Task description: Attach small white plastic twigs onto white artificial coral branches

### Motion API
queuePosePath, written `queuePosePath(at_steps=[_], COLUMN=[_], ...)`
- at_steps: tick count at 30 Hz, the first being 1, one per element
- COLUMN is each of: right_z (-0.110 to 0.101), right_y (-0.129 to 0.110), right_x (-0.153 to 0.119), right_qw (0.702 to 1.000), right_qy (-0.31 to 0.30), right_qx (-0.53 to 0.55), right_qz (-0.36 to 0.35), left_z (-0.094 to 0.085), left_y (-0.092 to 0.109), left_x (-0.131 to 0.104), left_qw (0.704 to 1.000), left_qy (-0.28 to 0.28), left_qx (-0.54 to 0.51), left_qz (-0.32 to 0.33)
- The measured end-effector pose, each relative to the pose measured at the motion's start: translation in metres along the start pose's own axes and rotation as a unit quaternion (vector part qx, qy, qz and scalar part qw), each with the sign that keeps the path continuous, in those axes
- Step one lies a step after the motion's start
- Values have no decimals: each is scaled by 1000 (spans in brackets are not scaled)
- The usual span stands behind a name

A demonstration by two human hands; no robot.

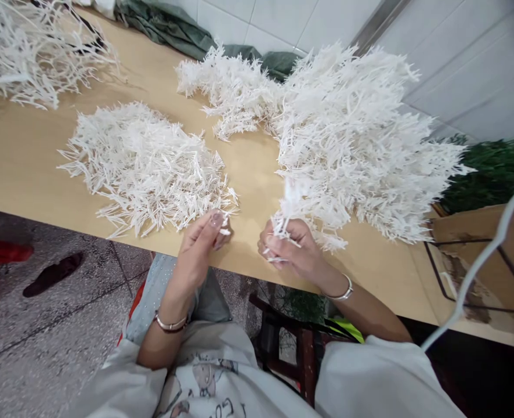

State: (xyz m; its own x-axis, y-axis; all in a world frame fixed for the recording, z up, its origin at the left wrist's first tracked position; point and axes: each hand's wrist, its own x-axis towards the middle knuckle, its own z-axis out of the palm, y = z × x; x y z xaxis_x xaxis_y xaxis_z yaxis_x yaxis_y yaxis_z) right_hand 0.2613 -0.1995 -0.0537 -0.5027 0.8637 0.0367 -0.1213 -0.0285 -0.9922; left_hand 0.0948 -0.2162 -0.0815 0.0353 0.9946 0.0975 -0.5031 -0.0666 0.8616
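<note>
Two hands sort white plastic sprigs at the desk [248,168] edge.
Right hand [289,249] pinches a sprig [288,209], long axis pointing to 12 o'clock; left hand [205,238] fingers pinch a small piece [224,223] beside the 10 o'clock pile [144,165].

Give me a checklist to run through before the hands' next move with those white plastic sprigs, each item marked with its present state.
1. Right hand grips a white sprig: ok.
2. Left hand pinches a small white piece: ok.
3. Flat pile within the left hand's reach: ok.
4. Tall heap beside the right hand: ok.
5. Bare table between the piles: ok.
6. Sprig undamaged: cannot tell.
</note>
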Motion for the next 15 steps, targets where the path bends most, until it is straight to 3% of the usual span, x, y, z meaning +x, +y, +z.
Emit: queuePosePath(at_steps=[1,2,4,6,7,11,15], right_z=[0,0,1,1,1,0,0], right_y=[0,1,3,5,7,12,14], right_x=[1,3,6,8,9,11,11], right_qw=[999,998,996,994,994,992,991], right_qy=[-4,-8,-4,14,25,52,65], right_qx=[-37,-65,-93,-105,-110,-113,-113], right_qz=[0,0,3,10,11,16,20], left_z=[-3,-6,-13,-19,-23,-37,-46], left_y=[4,8,17,24,27,34,35], left_x=[3,7,19,35,43,69,76], left_qw=[990,962,876,807,787,766,746], left_qy=[26,52,96,131,148,204,192], left_qx=[123,243,429,526,550,572,602], left_qz=[59,115,201,235,236,211,209])
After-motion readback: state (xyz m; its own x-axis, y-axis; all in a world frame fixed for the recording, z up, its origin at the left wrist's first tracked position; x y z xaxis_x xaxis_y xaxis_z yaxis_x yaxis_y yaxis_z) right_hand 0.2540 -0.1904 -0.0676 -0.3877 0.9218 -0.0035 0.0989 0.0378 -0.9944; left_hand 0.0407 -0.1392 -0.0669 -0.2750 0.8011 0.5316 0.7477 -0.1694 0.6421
